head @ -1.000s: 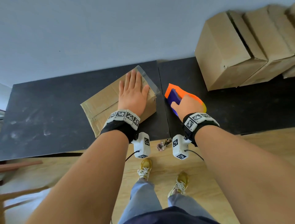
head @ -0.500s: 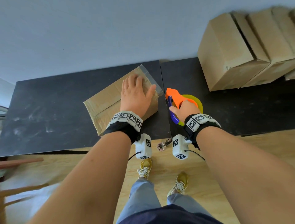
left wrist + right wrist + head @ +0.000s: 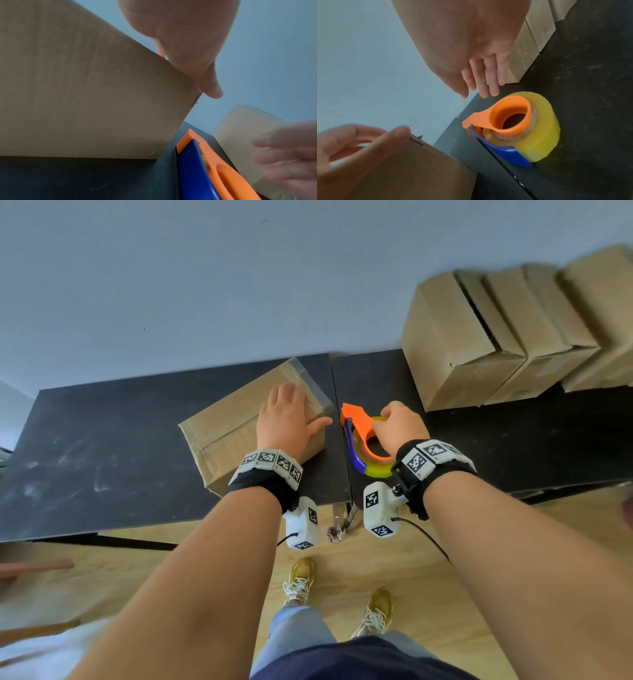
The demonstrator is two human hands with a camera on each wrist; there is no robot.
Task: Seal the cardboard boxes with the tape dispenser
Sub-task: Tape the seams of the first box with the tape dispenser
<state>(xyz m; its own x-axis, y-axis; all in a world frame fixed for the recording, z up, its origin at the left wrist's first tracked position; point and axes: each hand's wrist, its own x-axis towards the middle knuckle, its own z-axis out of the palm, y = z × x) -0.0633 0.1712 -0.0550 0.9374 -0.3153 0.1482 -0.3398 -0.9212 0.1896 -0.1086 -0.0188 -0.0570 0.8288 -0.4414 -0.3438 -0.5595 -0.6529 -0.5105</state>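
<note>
One tape dispenser (image 3: 364, 441) lies flat, orange nose pointing away.

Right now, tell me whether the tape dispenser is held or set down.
Set down. The tape dispenser lies on its side on the black table; the right hand hovers above it, fingers straight, not touching.

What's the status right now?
Left hand flat on box. Right hand open above dispenser, not holding. Dispenser on table. Nothing in the way.

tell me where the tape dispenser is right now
In the head view the tape dispenser lies on the black table, just right of the cardboard box and under the open right hand, which is not gripping it.
</note>
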